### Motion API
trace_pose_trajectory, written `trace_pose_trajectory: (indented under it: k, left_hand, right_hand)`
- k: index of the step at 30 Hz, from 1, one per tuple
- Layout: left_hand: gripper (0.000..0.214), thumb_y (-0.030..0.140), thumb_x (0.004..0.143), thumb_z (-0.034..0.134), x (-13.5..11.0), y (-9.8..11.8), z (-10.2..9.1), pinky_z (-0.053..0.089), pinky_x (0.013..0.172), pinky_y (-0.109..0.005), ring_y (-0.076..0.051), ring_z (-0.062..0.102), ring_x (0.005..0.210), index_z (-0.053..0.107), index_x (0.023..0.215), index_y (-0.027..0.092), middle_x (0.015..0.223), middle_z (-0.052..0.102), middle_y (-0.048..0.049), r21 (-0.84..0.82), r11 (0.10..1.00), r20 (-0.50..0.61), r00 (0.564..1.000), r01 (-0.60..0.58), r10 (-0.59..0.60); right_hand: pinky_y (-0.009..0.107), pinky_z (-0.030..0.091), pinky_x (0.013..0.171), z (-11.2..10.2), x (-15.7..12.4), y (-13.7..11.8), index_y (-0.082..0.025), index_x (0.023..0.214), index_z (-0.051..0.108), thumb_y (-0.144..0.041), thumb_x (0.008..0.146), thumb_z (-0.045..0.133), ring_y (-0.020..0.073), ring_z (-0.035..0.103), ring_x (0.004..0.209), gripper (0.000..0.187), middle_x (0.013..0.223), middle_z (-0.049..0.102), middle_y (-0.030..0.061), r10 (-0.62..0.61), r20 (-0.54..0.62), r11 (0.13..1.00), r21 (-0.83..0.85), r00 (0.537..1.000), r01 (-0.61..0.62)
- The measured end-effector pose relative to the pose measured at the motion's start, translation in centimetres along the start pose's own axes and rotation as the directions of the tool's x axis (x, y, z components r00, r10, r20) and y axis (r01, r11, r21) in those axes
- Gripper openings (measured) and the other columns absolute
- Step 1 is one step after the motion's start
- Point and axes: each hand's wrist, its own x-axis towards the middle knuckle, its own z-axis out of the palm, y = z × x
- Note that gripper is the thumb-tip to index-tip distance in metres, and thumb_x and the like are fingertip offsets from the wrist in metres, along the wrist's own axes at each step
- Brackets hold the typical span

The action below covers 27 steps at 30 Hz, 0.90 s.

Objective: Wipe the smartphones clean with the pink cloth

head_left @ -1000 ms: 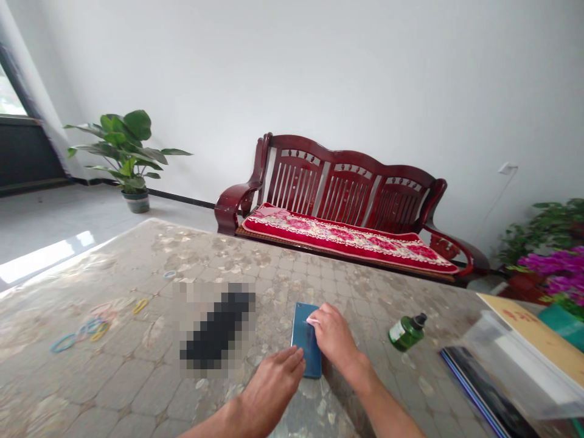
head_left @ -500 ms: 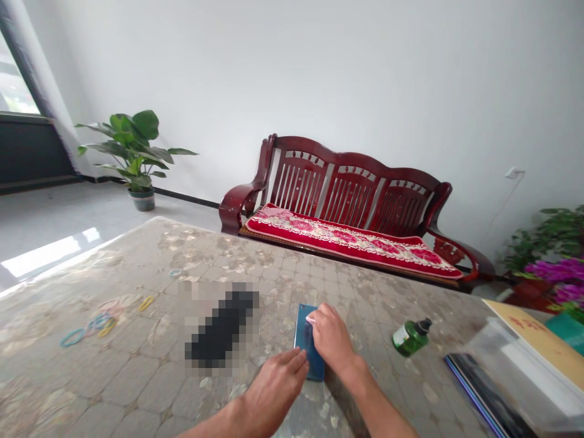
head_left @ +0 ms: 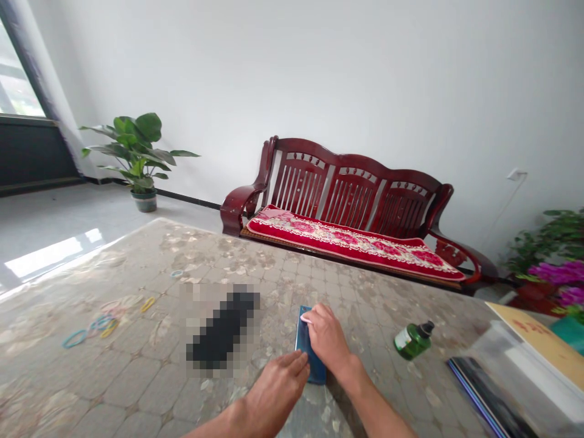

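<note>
A blue phone (head_left: 318, 370) lies flat on the patterned tablecloth in front of me, its glossy back up. My left hand (head_left: 283, 380) holds it at the lower left edge, fingers close together. Over the upper part of the phone is my right hand (head_left: 326, 334), its fingers closed on a small pinkish-white wipe (head_left: 305, 318) pressed to the surface near the top end. Most of the wipe is hidden by the fingers, so its full shape cannot be made out.
A green pump bottle (head_left: 413, 340) stands to the right, by a dark stack of flat devices (head_left: 488, 389) and a clear box (head_left: 524, 347). Left lie a pixelated dark object (head_left: 223, 331) and several coloured bands (head_left: 103, 325). A wooden bench (head_left: 351, 188) is behind the table.
My right hand has slid the wipe slightly left across the top of the phone. My left hand stays at the phone's edge. The view has shifted a little.
</note>
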Motion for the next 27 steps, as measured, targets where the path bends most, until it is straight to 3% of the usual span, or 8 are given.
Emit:
trace_pose_trajectory:
  k: [8, 14, 19, 23, 27]
  left_hand:
    - [0.039, 0.003, 0.088, 0.050, -0.2, 0.0, -0.3, 0.044, 0.108, -0.035, -0.028, 0.056, 0.126, 0.059, 0.126, 0.006, 0.135, 0.060, -0.0188, 0.013, 1.000, 0.033, 0.999, -0.004, 0.003]
    - [0.036, 0.005, 0.088, 0.051, 0.0, 0.0, 0.6, 0.047, 0.105, -0.036, -0.028, 0.059, 0.123, 0.060, 0.123, 0.006, 0.131, 0.062, -0.0193, 0.013, 1.000, -0.021, 1.000, -0.002, 0.002]
    - [0.037, 0.004, 0.088, 0.050, -0.1, 0.1, 0.6, 0.047, 0.104, -0.036, -0.028, 0.058, 0.123, 0.060, 0.124, 0.007, 0.132, 0.062, -0.0189, 0.002, 1.000, -0.015, 1.000, 0.017, -0.017]
    - [0.038, 0.004, 0.089, 0.049, -0.1, 0.0, 0.8, 0.049, 0.102, -0.038, -0.029, 0.058, 0.123, 0.059, 0.125, 0.008, 0.131, 0.062, -0.0196, -0.012, 1.000, -0.027, 0.999, 0.028, -0.029]
    - [0.034, 0.004, 0.090, 0.048, 0.1, 0.2, 1.0, 0.050, 0.100, -0.037, -0.028, 0.061, 0.119, 0.061, 0.121, 0.010, 0.128, 0.064, -0.0173, -0.014, 0.998, -0.024, 0.998, 0.066, -0.066]
  right_hand:
    - [0.024, 0.042, 0.089, 0.0, 2.9, 0.1, -0.021, 0.091, 0.074, -0.010, 0.095, 0.048, 0.0177, 0.058, 0.097, 0.028, 0.095, 0.065, 0.0053, 0.021, 0.015, 1.000, -0.018, 1.000, -0.021]
    - [0.024, 0.041, 0.086, -0.8, 1.2, -0.3, -0.022, 0.092, 0.072, -0.007, 0.094, 0.047, 0.0163, 0.055, 0.096, 0.030, 0.094, 0.064, 0.0033, -0.147, 0.082, 0.989, -0.007, 0.986, 0.148]
    - [0.027, 0.042, 0.087, -1.6, 2.7, -1.0, -0.022, 0.091, 0.073, -0.007, 0.093, 0.047, 0.0190, 0.053, 0.098, 0.030, 0.098, 0.064, 0.0057, -0.178, 0.145, 0.971, -0.135, 0.973, 0.198]
    - [0.027, 0.041, 0.084, -2.2, 3.1, -1.4, -0.022, 0.088, 0.072, -0.005, 0.091, 0.048, 0.0188, 0.052, 0.096, 0.030, 0.096, 0.064, 0.0047, -0.264, 0.236, 0.938, -0.164, 0.935, 0.306]
    - [0.027, 0.040, 0.081, -2.7, 1.9, -1.6, -0.023, 0.088, 0.073, -0.009, 0.090, 0.053, 0.0180, 0.051, 0.094, 0.024, 0.095, 0.064, 0.0036, -0.397, 0.327, 0.890, -0.094, 0.858, 0.447]
